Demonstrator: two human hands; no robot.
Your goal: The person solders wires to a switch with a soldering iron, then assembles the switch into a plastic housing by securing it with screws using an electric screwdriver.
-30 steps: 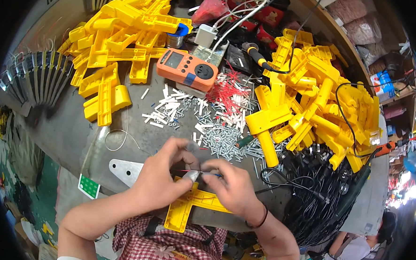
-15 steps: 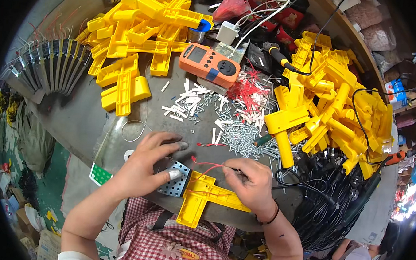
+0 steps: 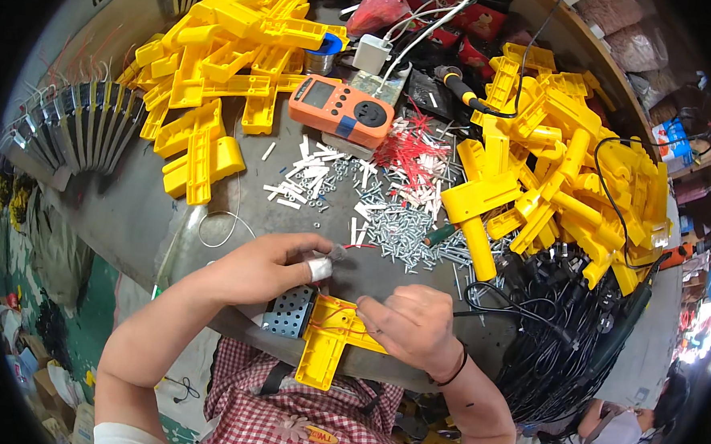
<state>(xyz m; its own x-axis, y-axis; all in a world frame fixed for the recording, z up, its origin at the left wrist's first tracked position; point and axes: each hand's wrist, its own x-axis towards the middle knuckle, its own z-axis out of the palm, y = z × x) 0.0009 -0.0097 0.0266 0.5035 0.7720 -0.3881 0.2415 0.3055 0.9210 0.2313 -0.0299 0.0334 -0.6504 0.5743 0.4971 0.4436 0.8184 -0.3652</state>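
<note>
A yellow plastic housing half (image 3: 324,357), with open ribbed channels, lies at the table's front edge. Attached to its left end is a perforated metal tube (image 3: 289,311). Thin red wire (image 3: 343,307) runs across the housing towards my right hand (image 3: 416,326), which is closed over the handle part with the wire at its fingertips. My left hand (image 3: 277,262), white tape on its thumb, is above the tube. Its fingertips are pinched at the end of a short red wire piece (image 3: 361,246) on the table; motion blurs them.
Piles of yellow housings (image 3: 220,50) stand left and right. An orange meter (image 3: 341,109) sits behind loose screws (image 3: 403,232), white sleeves (image 3: 302,175) and red wires. A soldering iron (image 3: 463,89) rests at the back. Black cables (image 3: 558,337) are heaped at right.
My left hand has moved from above the metal tube up and right to the short red wire piece. My right hand has come slightly left and down, closer over the housing.
</note>
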